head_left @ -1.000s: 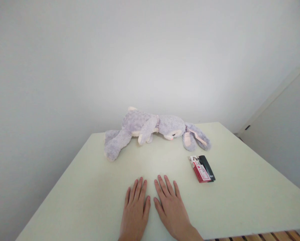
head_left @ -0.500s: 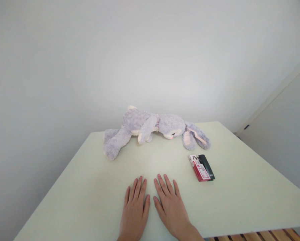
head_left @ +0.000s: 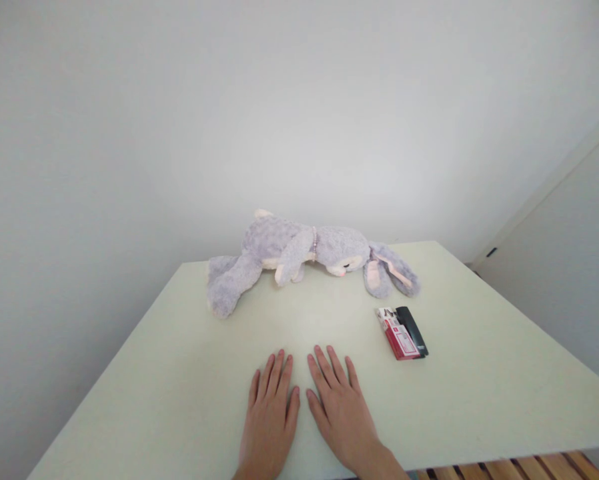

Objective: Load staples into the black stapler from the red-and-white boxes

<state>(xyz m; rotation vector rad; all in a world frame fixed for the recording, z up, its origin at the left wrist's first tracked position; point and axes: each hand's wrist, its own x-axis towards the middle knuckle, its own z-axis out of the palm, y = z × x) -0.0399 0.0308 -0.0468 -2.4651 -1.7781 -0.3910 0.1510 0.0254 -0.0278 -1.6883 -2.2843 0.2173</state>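
My left hand (head_left: pixel 269 413) lies flat, palm down, on the pale table (head_left: pixel 169 387), fingers stretched forward and holding nothing. Beside it, a small gap away, my right hand (head_left: pixel 340 407) rests palm down too, fingers slightly spread. Right of and beyond my right hand sits a black stapler (head_left: pixel 412 331). Against its left side is a small red and white box (head_left: pixel 400 339), with printing too small to read. A grey plush rabbit (head_left: pixel 274 240) lies on its side along the table's far edge, ears to the right and legs to the left.
A pale wall (head_left: pixel 299 120) rises right behind the table and the rabbit. On the right stands a white panel (head_left: pixel 569 253) with a small dark fitting. Wooden slats (head_left: pixel 519 468) show below the table's front right edge.
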